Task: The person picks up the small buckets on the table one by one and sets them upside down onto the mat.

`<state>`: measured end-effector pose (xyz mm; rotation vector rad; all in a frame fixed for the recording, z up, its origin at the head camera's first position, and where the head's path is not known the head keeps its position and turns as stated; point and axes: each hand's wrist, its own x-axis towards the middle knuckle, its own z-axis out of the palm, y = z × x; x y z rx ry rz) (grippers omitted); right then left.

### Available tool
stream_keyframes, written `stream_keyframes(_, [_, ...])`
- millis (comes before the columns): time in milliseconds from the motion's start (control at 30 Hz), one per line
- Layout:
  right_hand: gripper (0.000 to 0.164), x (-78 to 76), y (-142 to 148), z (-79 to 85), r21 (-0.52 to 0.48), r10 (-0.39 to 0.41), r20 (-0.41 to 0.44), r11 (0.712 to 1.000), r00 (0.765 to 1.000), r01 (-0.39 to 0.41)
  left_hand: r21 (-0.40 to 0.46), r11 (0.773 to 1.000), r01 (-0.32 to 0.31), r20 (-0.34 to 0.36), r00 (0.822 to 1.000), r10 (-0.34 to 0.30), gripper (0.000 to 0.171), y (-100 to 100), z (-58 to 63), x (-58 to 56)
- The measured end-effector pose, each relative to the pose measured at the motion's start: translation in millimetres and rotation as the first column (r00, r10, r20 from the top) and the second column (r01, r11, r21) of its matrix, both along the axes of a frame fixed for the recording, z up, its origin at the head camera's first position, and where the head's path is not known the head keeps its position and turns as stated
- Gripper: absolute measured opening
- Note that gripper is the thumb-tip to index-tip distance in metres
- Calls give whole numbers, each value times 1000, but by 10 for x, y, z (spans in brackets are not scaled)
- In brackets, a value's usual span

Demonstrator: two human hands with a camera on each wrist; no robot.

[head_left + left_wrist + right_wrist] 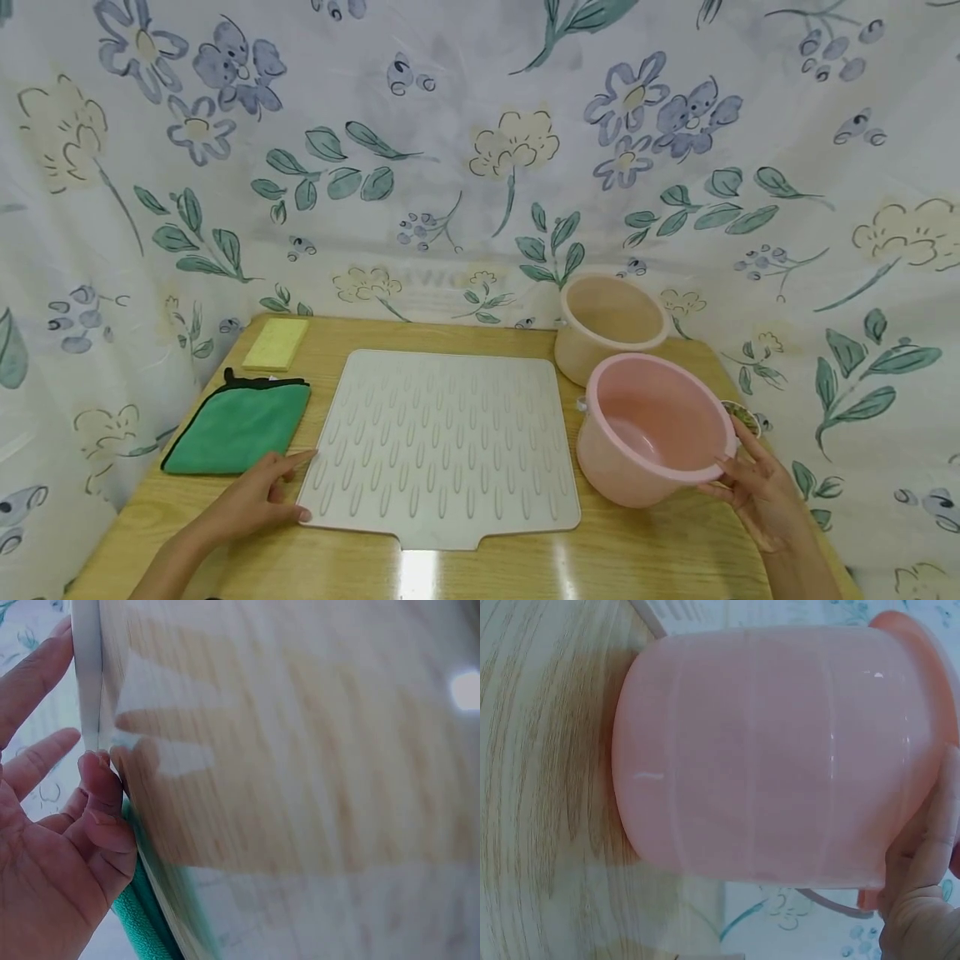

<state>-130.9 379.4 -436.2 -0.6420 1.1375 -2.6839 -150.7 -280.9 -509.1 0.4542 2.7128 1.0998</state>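
I see the left hand [258, 492] with thumb and index finger spread apart, their tips touching the left edge of the white board [446, 442], the other fingers bent in. The board lies flat on the wooden table [525, 571], right of those fingers; its tab points toward the person, and its raised ribs run lengthwise from near edge to far.

The right hand [761, 492] grips the rim of the pink bucket [618, 467], fingers nearly closed on it. The bucket is left of these fingers, mouth upward, long axis roughly upright; whether its base sits quite flat I can't tell. Beyond it stands a beige bucket [573, 342]. Past the left fingers I make out a green pouch [232, 425].
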Motion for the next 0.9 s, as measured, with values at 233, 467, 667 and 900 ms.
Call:
stream_keyframes(233, [64, 47, -29, -40, -81, -30, -8, 996, 1000, 29, 17, 1000, 16, -12, 1000, -15, 84, -4, -8, 0])
stream_keyframes(467, [64, 80, -75, -75, -169, -45, -15, 985, 999, 42, 17, 1000, 8, -21, 1000, -8, 85, 5, 0, -1])
stream_keyframes(667, [64, 107, -128, -80, -189, -79, -15, 979, 997, 75, 10, 1000, -3, -10, 1000, 3, 86, 13, 11, 4])
stream_keyframes(900, [62, 131, -234, -91, -215, -114, -16, 970, 993, 108, 1, 1000, -20, 15, 1000, 20, 86, 12, 25, 17])
